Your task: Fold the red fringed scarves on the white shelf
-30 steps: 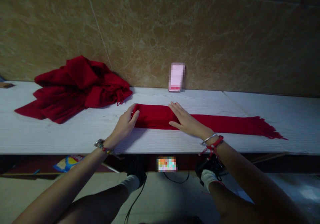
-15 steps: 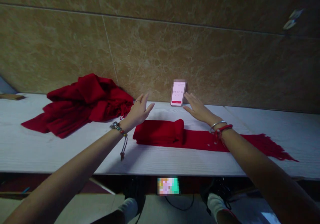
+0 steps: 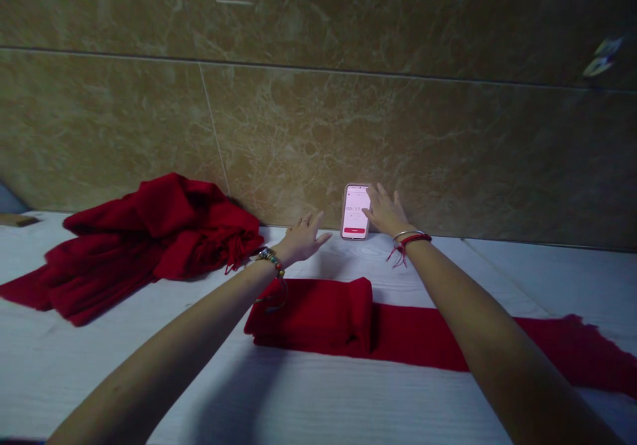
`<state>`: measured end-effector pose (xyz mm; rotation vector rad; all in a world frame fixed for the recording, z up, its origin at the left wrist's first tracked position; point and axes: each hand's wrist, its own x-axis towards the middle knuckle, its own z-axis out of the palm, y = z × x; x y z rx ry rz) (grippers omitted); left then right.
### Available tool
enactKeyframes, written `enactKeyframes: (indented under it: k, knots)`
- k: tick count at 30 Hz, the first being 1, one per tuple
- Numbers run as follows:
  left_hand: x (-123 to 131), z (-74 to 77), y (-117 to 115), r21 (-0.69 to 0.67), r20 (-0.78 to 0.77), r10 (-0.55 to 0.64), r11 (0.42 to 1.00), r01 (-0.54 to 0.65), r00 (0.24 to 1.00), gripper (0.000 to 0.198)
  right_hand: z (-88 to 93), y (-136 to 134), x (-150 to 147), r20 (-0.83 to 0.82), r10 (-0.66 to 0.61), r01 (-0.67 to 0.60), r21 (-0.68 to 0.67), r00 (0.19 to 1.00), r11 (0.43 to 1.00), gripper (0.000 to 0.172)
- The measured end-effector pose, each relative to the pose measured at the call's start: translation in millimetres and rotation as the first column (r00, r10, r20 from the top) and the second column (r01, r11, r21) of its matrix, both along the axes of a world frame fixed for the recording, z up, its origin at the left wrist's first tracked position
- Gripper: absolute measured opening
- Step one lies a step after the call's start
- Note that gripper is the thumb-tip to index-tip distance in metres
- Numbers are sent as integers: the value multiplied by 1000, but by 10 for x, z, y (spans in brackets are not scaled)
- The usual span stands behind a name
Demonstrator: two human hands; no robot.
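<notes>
My left hand (image 3: 302, 237) is open above the table, fingers apart, holding nothing. My right hand (image 3: 387, 211) is also open, fingers spread, in front of the right edge of a phone (image 3: 355, 219); whether it touches the phone I cannot tell. The phone leans upright against the wall with a timer on its screen. Nearer to me lies a red scarf (image 3: 313, 312), its left part folded into a thick bundle and its right part stretched flat to a fringed end. My right forearm passes over the flat part.
A heap of crumpled red fabric with fringe (image 3: 164, 226) lies at the left of the white table (image 3: 378, 402). Behind stands a brown marbled wall (image 3: 298, 133). A small brown block (image 3: 17, 220) sits at the far left, and a pale fixture (image 3: 602, 57) is on the wall at right.
Both hands have reached closer to the wall. My right hand now covers part of the phone's screen. The view has tilted up and come nearer; the scarf lies as before.
</notes>
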<state>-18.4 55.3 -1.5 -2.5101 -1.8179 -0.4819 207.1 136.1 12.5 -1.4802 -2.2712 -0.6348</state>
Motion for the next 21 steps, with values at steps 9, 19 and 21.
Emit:
enactKeyframes:
  k: [9,19,21]
  knots:
    - [34,-35,-22,-193,-11,23,981,-25,1000,63,-363,31,121,68,37,-41,50,997,998,52]
    - [-24,-117,7,-218,-52,-8,976,-4,999,65,-327,8,122,71,30,-33,39,997,999,52]
    - [-53,-147,11,-222,-60,-13,975,-1,998,66,-363,-1,127,74,40,-44,44,996,998,52]
